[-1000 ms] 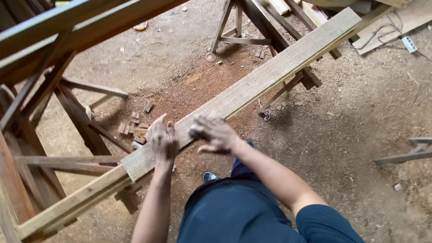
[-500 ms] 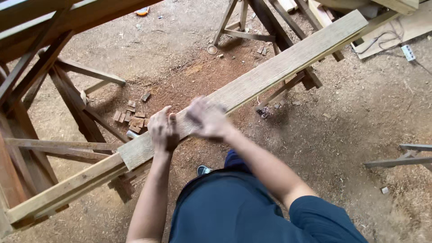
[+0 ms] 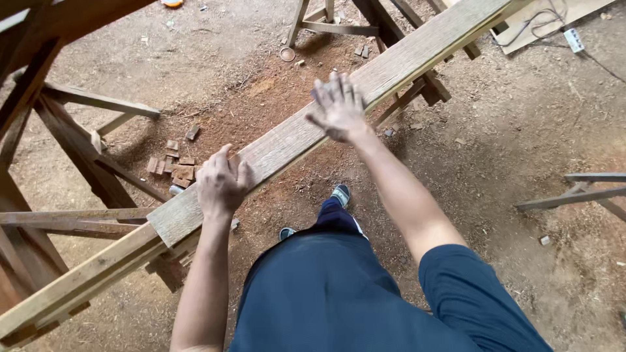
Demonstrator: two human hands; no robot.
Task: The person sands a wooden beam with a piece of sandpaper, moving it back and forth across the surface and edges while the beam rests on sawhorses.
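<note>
A long pale wooden plank (image 3: 391, 68) runs diagonally from lower left to upper right, resting on wooden supports. My left hand (image 3: 223, 182) lies on the plank near its lower end, fingers curled over the top face and near edge. My right hand (image 3: 338, 107) hovers flat on or just above the plank's middle, fingers spread, holding nothing. Whether the right palm touches the wood I cannot tell. My dark blue trousers and shoes show below.
A wooden trestle frame (image 3: 72, 163) stands at the left. Another sawhorse (image 3: 365, 26) holds the plank at the top. Small wood offcuts (image 3: 173, 166) lie on the sawdust floor. A white power strip (image 3: 574, 39) with cable is top right. A timber piece (image 3: 574, 192) lies right.
My right hand has slid away from my left hand, up along the plank toward its far end. My left hand stays on the plank's lower part.
</note>
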